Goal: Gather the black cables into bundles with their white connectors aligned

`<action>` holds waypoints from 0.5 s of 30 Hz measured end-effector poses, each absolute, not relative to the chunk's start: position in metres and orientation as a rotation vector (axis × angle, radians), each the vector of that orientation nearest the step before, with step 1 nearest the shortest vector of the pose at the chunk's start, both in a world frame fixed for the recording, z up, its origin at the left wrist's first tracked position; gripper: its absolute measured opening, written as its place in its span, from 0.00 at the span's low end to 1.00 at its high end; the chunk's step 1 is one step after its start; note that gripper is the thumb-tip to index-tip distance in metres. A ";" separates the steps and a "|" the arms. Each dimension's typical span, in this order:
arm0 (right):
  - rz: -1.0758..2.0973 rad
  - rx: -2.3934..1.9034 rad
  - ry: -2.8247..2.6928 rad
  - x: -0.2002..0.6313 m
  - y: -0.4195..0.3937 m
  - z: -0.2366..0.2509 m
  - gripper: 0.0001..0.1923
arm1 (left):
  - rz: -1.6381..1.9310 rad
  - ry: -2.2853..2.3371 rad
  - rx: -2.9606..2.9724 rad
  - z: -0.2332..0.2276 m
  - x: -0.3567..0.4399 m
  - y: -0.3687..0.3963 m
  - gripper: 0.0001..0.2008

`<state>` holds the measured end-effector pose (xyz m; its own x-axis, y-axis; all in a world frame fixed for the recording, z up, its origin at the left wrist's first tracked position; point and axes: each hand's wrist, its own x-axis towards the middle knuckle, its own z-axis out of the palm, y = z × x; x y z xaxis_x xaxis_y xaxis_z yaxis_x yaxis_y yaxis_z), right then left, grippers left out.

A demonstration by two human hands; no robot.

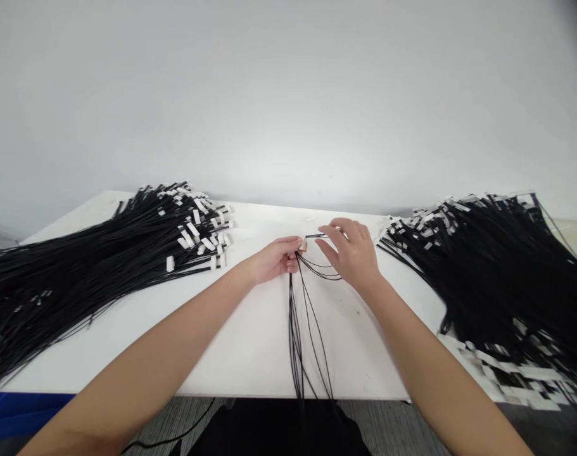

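Bare forearms [174, 351] reach over the table [240, 364], the left hand [275, 259] pinching a white connector [304, 242] and black cables [291, 316] above mid-table, the right hand [357, 256] with thumb and forefinger parted, any hold unclear, so a snag where cables cross the edge could jerk them loose.

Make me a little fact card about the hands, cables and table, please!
Left hand: holds thin black cables
Right hand: close by, thumb and forefinger apart; grip unclear
Left cable pile: black, with white end pieces
Right cable pile: black, white ends too
Table: white, beside a pale wall
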<state>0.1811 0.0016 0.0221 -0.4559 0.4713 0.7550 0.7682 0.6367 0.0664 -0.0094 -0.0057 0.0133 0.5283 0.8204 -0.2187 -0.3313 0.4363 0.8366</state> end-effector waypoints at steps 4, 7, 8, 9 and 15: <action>-0.612 -0.907 -2.008 0.183 -0.002 0.026 0.08 | 0.844 0.689 0.742 0.011 -0.009 -0.003 0.07; -0.581 -0.757 -2.180 0.182 -0.006 0.025 0.04 | 0.868 0.685 0.669 0.007 -0.009 0.000 0.07; -0.567 -0.701 -2.253 0.181 -0.007 0.023 0.05 | 0.876 0.685 0.648 0.006 -0.009 0.001 0.07; -0.554 -0.652 -2.318 0.179 -0.008 0.022 0.05 | 0.885 0.686 0.631 0.006 -0.009 0.001 0.08; -0.495 -0.549 -2.433 0.172 -0.010 0.015 0.06 | 0.893 0.695 0.622 0.005 -0.010 0.003 0.08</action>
